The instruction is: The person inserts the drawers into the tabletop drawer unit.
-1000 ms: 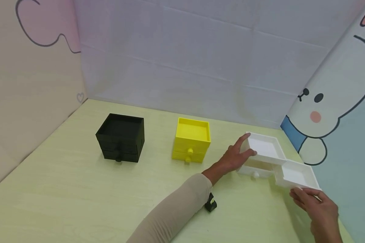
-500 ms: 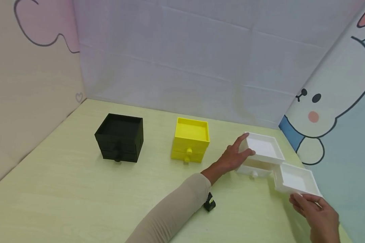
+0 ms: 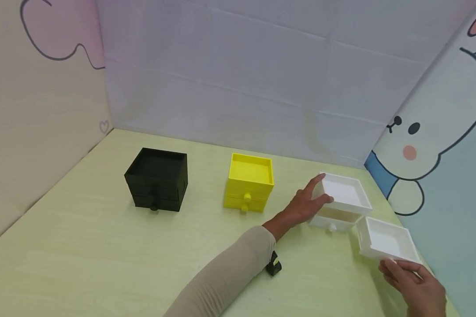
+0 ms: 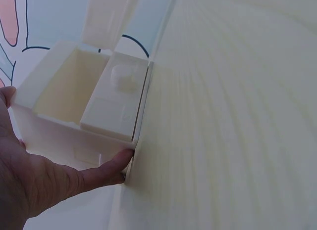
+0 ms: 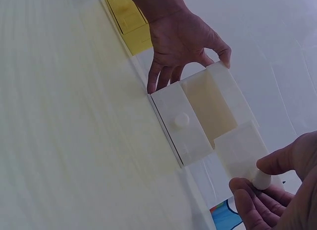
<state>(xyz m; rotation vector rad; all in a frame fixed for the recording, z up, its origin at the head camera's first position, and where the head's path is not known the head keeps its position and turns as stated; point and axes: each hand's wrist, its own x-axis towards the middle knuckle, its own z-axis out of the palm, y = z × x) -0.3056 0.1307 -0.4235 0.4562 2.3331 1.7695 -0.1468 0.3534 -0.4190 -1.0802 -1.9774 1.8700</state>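
On the right of the table stands a small white drawer cabinet [image 3: 347, 193], with a tray-like top and a vacant upper slot [image 5: 210, 109]. Its lower drawer [image 5: 178, 123], with a round knob, is pushed in. My left hand [image 3: 303, 206] grips the cabinet's left side, thumb and a finger over the top rim. In the right wrist view, other fingers reach down that side near the table. My right hand [image 3: 414, 284] pinches the round knob [image 5: 261, 180] of a white drawer [image 3: 390, 240], held clear of the cabinet at its front right. No contents show in that drawer.
A yellow drawer cabinet [image 3: 251, 182] stands mid-table, a black one [image 3: 156, 179] farther left. A small black object [image 3: 274, 265] shows beside my left sleeve. A printed cloth wall [image 3: 440, 132] rises close by my right hand; another wall stands behind the cabinets.
My right hand has drawn the white drawer slightly toward me, so a gap now shows between it and the cabinet. My left hand keeps its place on the cabinet.
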